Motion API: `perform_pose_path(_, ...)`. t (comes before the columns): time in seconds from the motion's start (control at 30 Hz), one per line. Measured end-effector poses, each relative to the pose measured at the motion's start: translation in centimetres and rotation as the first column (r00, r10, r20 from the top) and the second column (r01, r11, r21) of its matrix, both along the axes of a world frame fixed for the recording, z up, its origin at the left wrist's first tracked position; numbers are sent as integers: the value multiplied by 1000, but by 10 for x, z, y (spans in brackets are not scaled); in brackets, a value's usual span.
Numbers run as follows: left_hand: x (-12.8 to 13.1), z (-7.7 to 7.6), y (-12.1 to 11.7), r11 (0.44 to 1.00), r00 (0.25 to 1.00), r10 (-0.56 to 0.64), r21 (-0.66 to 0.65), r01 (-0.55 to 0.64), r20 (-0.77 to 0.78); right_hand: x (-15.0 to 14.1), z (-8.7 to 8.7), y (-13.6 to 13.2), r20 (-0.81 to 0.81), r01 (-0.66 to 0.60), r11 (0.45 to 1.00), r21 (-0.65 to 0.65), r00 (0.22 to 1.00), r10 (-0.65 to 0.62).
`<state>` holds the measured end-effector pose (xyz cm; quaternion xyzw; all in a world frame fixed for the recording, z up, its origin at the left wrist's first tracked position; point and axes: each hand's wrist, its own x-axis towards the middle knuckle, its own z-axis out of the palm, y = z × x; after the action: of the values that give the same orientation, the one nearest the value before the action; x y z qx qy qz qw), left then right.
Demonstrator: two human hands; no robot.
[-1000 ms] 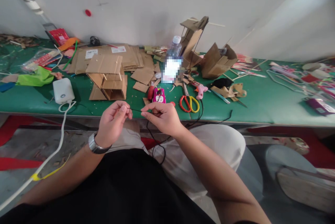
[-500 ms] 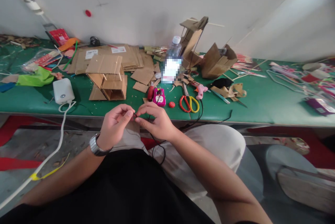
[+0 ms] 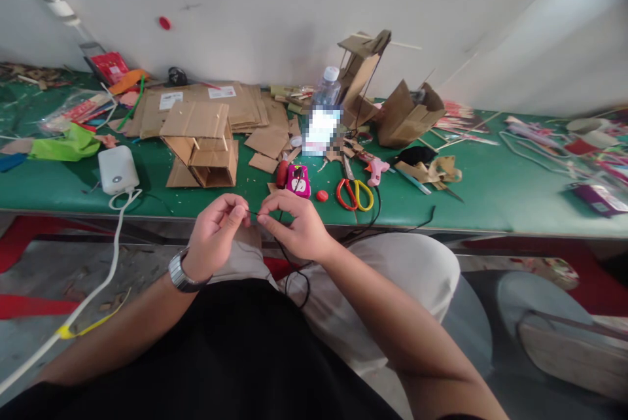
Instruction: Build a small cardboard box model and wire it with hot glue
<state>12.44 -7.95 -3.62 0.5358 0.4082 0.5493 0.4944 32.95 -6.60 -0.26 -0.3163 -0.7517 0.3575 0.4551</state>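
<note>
A thin black cord (image 3: 252,212) spans the small gap between my two hands, above my lap. My left hand (image 3: 216,231) pinches one part of it between thumb and fingers. My right hand (image 3: 294,224) is closed on the cord just to the right, fingertips close to the left ones. More black cord (image 3: 308,289) hangs in a loop over my lap below the right hand. Beyond the hands, near the table's front edge, lie a magenta box (image 3: 298,180), a red cap (image 3: 322,195) and scissors (image 3: 355,192) with red and yellow handles.
A cardboard structure (image 3: 201,145) stands on the green table (image 3: 490,201) left of centre. A white power adapter (image 3: 118,170) with a cable sits farther left. A pink glue gun (image 3: 377,170), water bottle (image 3: 328,87), lit phone (image 3: 321,131) and paper bag (image 3: 407,116) stand or lie behind.
My hands came together from a wider spacing on the cord and moved slightly down toward my lap. Since half a second ago they have parted a little, showing a short stretch of cord.
</note>
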Motion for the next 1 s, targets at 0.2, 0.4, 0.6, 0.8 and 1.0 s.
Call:
perform_pose_path(0.2,1,1,1,999,998,53,-7,-53,42,1,0,0,-18,27,999,-21,999,-28)
perform_pose_path(0.4,6,1,-1,997,983,4,-82,12,186,0,1,-2,-15,34,999,-31,999,-34)
perform_pose_path(0.6,11,-10,-4,985,976,-61,-148,94,210,-1,1,-2,-18,50,998,-38,999,-51)
perform_pose_path(0.8,9,-17,-6,993,990,-63,-88,75,124,-1,-3,-3,28,63,998,29,998,-64)
perform_pose_path(1.0,8,-20,-3,998,996,4,-57,1,94,-1,-4,-2,42,65,995,81,997,-68)
